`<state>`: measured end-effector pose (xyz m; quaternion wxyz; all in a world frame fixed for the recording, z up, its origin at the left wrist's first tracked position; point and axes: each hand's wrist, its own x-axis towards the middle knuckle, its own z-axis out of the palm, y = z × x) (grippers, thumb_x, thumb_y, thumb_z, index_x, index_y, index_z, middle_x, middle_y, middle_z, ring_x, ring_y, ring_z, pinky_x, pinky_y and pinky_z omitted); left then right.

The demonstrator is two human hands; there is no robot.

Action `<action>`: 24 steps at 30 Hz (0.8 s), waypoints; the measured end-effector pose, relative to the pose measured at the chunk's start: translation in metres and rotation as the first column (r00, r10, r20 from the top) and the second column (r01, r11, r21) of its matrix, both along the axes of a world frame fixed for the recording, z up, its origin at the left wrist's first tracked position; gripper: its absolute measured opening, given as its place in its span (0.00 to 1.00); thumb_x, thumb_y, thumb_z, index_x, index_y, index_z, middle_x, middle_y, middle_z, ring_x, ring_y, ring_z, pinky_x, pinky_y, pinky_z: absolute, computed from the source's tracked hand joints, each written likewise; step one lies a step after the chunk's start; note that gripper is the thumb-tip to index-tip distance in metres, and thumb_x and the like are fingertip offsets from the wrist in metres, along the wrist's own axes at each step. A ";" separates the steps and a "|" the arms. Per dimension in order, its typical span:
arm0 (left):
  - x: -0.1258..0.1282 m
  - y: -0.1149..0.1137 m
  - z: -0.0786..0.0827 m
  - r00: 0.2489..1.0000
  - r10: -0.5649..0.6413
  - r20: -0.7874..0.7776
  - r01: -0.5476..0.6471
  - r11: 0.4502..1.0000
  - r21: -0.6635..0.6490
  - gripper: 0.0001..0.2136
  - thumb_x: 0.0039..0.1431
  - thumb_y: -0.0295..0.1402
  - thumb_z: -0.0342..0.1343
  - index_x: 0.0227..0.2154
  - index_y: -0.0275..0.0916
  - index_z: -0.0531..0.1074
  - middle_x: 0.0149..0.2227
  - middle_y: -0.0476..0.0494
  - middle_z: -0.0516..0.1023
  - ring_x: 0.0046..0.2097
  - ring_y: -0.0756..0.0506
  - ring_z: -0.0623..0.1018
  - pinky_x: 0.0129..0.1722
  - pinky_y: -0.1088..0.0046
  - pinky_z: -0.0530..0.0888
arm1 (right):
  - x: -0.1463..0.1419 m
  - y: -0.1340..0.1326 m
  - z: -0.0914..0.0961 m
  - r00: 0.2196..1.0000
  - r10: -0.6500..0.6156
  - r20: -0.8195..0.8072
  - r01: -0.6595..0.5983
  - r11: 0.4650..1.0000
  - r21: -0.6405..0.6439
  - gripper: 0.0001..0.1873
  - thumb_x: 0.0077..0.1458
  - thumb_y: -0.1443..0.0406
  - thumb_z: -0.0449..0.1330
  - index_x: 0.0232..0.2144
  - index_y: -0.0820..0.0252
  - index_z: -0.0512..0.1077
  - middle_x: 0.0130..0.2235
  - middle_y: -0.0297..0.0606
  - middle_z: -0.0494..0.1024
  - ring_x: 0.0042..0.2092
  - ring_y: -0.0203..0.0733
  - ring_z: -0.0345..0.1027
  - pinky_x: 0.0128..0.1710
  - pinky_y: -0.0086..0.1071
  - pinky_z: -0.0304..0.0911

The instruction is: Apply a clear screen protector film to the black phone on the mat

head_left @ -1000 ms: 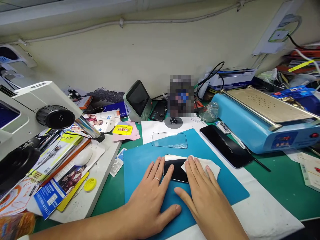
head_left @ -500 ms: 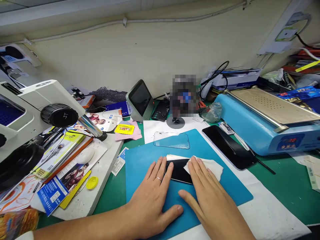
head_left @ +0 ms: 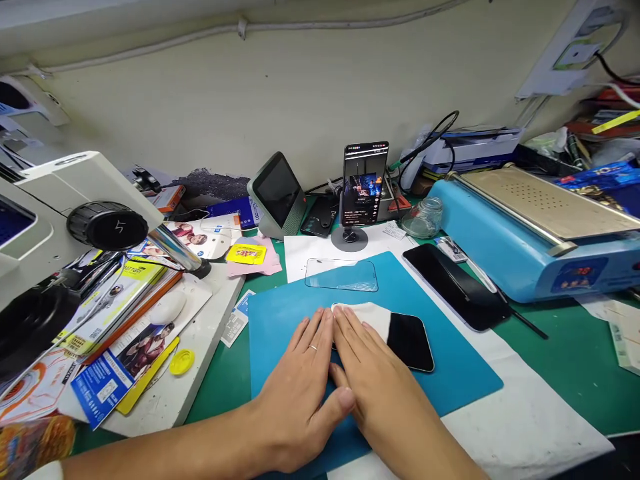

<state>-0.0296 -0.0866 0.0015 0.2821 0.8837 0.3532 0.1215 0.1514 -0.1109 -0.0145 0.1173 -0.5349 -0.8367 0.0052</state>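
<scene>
A black-screened smartphone (head_left: 413,343) lies flat on the blue mat (head_left: 275,317). My right hand (head_left: 377,377) rests over its left part, fingers pressed together on a white cloth (head_left: 375,317) that lies on the screen. My left hand (head_left: 297,393), a ring on one finger, is stretched out flat at the phone's left end, its fingertips beside those of my right hand. The phone's left end is mostly hidden under hands and cloth. Just beyond, a clear screen protector (head_left: 341,276) with a black border lies across the mat's far edge.
On the right are a second phone (head_left: 455,287), a thin black tool (head_left: 527,321) and a blue heating plate machine (head_left: 505,260). Behind the mat stand a lit phone on a stand (head_left: 365,187), a smart display (head_left: 277,197) and a glass jar (head_left: 424,217). A microscope (head_left: 107,223) occupies the left.
My right hand has slid left along the phone with the cloth, up against my left hand, uncovering the phone's right end. My left hand stays at the left end. The view has shifted slightly.
</scene>
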 end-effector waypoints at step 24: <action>-0.002 0.000 -0.005 0.999 -0.030 -0.023 0.031 0.999 0.029 0.41 0.72 0.57 0.37 0.71 0.41 0.21 0.74 0.39 0.28 0.73 0.33 0.38 0.71 0.45 0.46 | 0.013 -0.019 -0.011 0.999 -0.010 0.052 0.000 0.984 0.177 0.42 0.64 0.54 0.52 0.71 0.73 0.47 0.69 0.54 0.57 0.68 0.55 0.57 0.58 0.46 0.68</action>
